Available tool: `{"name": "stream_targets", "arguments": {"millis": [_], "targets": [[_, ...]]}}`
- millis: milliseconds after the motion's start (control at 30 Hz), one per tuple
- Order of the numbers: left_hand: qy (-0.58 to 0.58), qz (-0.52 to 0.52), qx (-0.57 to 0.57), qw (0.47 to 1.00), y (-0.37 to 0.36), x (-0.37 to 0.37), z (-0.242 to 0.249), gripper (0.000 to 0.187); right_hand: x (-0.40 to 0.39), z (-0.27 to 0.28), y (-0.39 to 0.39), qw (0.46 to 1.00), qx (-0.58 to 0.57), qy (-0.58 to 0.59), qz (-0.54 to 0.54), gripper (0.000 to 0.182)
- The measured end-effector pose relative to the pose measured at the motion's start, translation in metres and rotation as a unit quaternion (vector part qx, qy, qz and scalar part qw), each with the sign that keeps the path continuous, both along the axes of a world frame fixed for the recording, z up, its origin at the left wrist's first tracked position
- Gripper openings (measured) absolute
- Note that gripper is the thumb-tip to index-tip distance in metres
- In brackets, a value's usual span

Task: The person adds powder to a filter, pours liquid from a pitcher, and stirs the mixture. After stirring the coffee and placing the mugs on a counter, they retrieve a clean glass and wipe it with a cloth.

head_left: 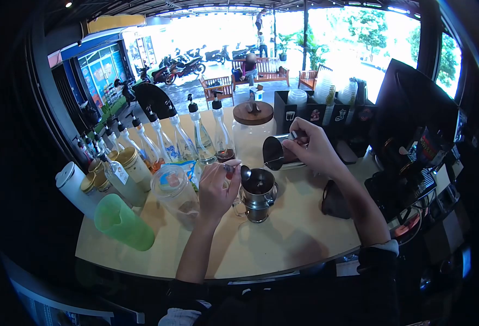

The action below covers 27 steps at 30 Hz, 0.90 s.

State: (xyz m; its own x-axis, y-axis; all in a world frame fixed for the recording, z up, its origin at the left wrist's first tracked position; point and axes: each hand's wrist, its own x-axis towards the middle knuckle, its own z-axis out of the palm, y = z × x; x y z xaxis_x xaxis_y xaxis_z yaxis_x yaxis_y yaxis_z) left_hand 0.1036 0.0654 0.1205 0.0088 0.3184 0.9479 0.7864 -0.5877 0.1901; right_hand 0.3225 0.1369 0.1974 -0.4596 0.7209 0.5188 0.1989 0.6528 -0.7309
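Note:
A small spoon (245, 173) is pinched in my left hand (216, 190), its bowl by the rim of a metal cup-like vessel (258, 205). Dark contents show inside the vessel, which stands on the counter and has a glass handle at its left. My right hand (312, 146) holds a dark, round-mouthed metal container (273, 152) by its handle, tilted above and right of the vessel. Left of my left hand stands a clear plastic jar (175, 191) with some brown contents.
Pump bottles (204, 140) line the counter's far left edge. A green pitcher (123, 224) stands at the front left. Behind the vessel is a wooden-lidded jar (253, 117); cups (297, 98) fill a black organizer. A person (249, 68) sits on a bench outside.

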Motion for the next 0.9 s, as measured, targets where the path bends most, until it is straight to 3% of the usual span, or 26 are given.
{"name": "stream_targets", "arguments": {"millis": [400, 767, 900], "targets": [[-0.001, -0.004, -0.017, 1.0, -0.003, 0.002, -0.005, 0.013, 0.0, -0.001, -0.008, 0.999, -0.04, 0.02, 0.016, 0.023], [0.017, 0.005, -0.041, 0.999, -0.005, 0.0, -0.005, 0.012, -0.007, -0.002, -0.005, 0.998, 0.054, -0.023, 0.014, 0.02], [0.008, -0.01, -0.035, 0.999, -0.005, 0.0, -0.006, 0.012, -0.002, -0.006, -0.004, 1.0, 0.022, -0.003, 0.0, 0.021]]}}
